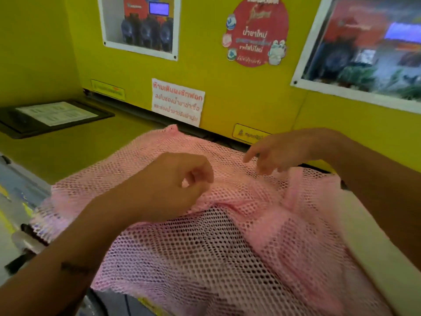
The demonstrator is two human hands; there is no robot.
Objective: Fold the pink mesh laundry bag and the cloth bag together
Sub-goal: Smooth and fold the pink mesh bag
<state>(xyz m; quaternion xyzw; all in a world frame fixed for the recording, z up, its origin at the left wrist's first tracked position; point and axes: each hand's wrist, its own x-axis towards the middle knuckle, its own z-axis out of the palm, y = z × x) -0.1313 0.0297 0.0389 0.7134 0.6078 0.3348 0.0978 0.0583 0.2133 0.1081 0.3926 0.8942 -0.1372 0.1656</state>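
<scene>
The pink mesh laundry bag (205,242) lies spread over the top of a yellow machine, creased and bunched across its middle. Something dark shows through the mesh in its near half; I cannot tell whether it is the cloth bag. A cream cloth strip (373,247) runs along the bag's right side. My left hand (173,185) rests on the bag's middle, its fingers curled and pinching a fold of mesh. My right hand (275,153) hovers just over the bag's far right part, fingers spread and pointing down, holding nothing.
A yellow wall (227,106) with posters and a white notice (177,101) stands right behind the bag. A black tray with a paper sheet (52,115) lies on the yellow top at the far left. Grey machine parts (20,201) sit at the left edge.
</scene>
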